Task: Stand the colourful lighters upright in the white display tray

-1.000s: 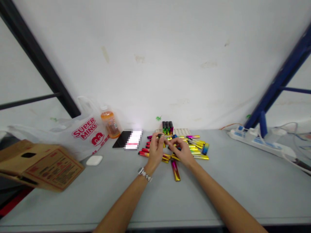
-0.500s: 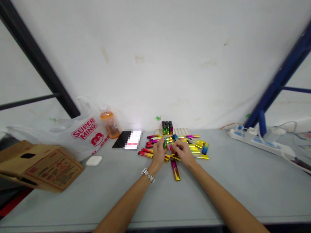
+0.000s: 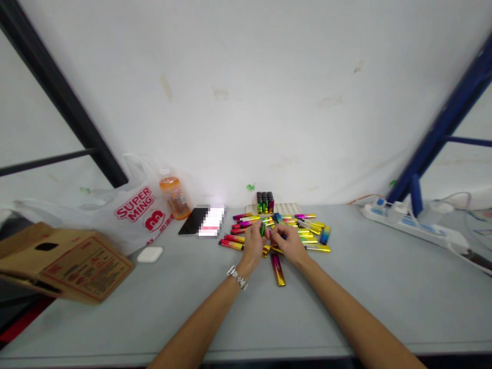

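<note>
My left hand (image 3: 254, 243), a bracelet on its wrist, is closed around a small shiny green tube (image 3: 262, 229) with a dark end. Close by on its right, my right hand (image 3: 287, 242) has its fingers pinched together; what they hold, if anything, is too small to make out. Beneath and around both hands lie several shiny flat tubes in red, yellow, purple and blue, among them a red-yellow tube (image 3: 231, 244) on the left and a blue-yellow tube (image 3: 325, 234) on the right. Nearest me lies a purple-gold tube (image 3: 278, 270).
Against the wall, a block of upright black-topped tubes (image 3: 265, 203) stands on a pale perforated board (image 3: 290, 208). To the left are a tablet (image 3: 193, 221), orange bottle (image 3: 175, 197), plastic bag (image 3: 115, 228), white case (image 3: 150, 254) and cardboard box (image 3: 73, 261). A power strip (image 3: 415, 225) lies right.
My left hand has turned slightly, and the green tube in it shows more upright. My right hand stays pinched in nearly the same place.
</note>
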Demonstrator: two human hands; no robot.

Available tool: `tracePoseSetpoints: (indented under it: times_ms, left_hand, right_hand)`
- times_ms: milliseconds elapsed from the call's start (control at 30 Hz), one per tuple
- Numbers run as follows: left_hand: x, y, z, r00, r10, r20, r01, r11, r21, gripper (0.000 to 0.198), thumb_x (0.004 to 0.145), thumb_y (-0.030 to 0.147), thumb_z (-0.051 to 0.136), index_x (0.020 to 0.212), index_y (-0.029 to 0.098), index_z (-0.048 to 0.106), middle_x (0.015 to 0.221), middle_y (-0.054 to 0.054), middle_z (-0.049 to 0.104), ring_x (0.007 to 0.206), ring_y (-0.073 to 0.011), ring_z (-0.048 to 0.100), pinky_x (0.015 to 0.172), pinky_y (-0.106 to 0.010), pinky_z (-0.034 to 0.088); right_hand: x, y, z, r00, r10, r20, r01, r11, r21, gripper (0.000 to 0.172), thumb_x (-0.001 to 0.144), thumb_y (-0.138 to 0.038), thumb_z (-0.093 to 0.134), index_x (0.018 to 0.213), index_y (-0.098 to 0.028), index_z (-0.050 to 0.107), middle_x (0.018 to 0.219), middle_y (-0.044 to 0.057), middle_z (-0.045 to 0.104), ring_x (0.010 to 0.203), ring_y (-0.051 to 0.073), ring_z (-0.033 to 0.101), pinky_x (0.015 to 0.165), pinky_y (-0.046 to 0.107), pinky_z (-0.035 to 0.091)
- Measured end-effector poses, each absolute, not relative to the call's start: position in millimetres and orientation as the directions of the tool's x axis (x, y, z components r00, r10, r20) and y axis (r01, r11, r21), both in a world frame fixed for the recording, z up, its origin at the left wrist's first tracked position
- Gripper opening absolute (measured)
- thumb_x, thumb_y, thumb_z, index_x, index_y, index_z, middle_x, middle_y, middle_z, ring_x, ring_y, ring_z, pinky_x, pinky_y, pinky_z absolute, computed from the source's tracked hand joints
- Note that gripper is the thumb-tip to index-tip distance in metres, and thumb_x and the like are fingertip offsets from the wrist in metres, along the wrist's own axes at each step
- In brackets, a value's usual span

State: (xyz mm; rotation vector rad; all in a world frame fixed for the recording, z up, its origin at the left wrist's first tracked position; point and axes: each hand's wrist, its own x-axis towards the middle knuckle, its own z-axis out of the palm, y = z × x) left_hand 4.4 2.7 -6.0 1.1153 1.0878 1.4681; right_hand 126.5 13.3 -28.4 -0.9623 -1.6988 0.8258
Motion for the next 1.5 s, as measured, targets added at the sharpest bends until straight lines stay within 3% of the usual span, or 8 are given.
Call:
tracePoseSetpoints:
  times_ms: [300,533,633,767,933,1100,1500]
  left_hand:
    - [4,0,-3,-0.102,0.988,0.113,-0.187,-0.130,0.974,0.053,0.084,0.059,0.046,0.051,0.018,0.045,0.049,0.003,0.039,0.048,-0.0090,0.039,0.046,-0.021,0.030]
    - [-2,5,-11,0.010,0.992,0.126,-0.245,-0.120,0.962,0.066,0.082,0.075,0.038,0.056,0.016,0.052,0.044,0.005,0.036,0.039,-0.0068,0.032,0.040,-0.021,0.023]
    - [-7,7,-10,0.039,0.988,0.151,-0.218,-0.139,0.966,0.067,0.081,0.078,0.040,0.061,0.015,0.054,0.048,0.003,0.042,0.042,-0.0077,0.040,0.043,-0.021,0.032]
    - [-11,7,-6,0.061,0.974,0.218,-0.217,-0.200,0.955,0.065,0.081,0.078,0.040,0.070,0.015,0.056,0.054,0.003,0.047,0.049,-0.0096,0.048,0.051,-0.022,0.041]
    - [-10,4,-5,0.072,0.986,0.151,-0.217,-0.132,0.967,0.065,0.081,0.079,0.038,0.069,0.016,0.052,0.048,0.006,0.040,0.039,-0.0057,0.031,0.040,-0.020,0.022]
    - [-6,1,-8,0.029,0.995,0.100,-0.197,-0.093,0.976,0.065,0.082,0.077,0.036,0.054,0.018,0.042,0.042,0.006,0.030,0.038,-0.0060,0.025,0.040,-0.022,0.016]
    - [3,-1,-7,-0.129,0.983,0.130,-0.101,-0.144,0.984,0.049,0.086,0.061,0.044,0.057,0.021,0.040,0.051,0.004,0.041,0.046,-0.0093,0.040,0.043,-0.022,0.031]
  right_hand:
    - [126,12,-27,-0.204,0.892,0.404,0.240,0.445,-0.863,0.017,0.078,-0.019,0.051,0.062,-0.018,0.055,0.055,-0.003,0.055,0.052,0.011,0.047,0.052,0.022,0.034]
    - [126,13,-31,-0.211,0.897,0.388,0.226,0.431,-0.873,0.024,0.086,-0.027,0.053,0.063,-0.018,0.056,0.057,-0.002,0.057,0.053,0.012,0.049,0.052,0.023,0.036]
    - [126,14,-32,-0.211,0.896,0.392,0.209,0.433,-0.877,0.024,0.086,-0.027,0.053,0.064,-0.018,0.057,0.061,0.000,0.061,0.055,0.012,0.051,0.055,0.023,0.038]
    - [126,14,-32,-0.195,0.894,0.402,0.206,0.439,-0.875,0.020,0.082,-0.022,0.052,0.063,-0.018,0.056,0.059,-0.001,0.060,0.054,0.012,0.050,0.053,0.022,0.037]
    - [126,13,-31,-0.187,0.895,0.406,0.236,0.442,-0.865,0.019,0.081,-0.021,0.051,0.063,-0.017,0.057,0.056,-0.002,0.057,0.052,0.011,0.049,0.052,0.022,0.035]
    - [126,14,-32,-0.194,0.892,0.409,0.251,0.448,-0.858,0.020,0.082,-0.021,0.050,0.064,-0.017,0.057,0.055,-0.002,0.055,0.052,0.011,0.047,0.051,0.022,0.035]
    - [125,14,-33,-0.202,0.898,0.392,0.283,0.436,-0.854,0.022,0.084,-0.026,0.050,0.066,-0.016,0.060,0.057,-0.002,0.053,0.053,0.011,0.045,0.052,0.023,0.033]
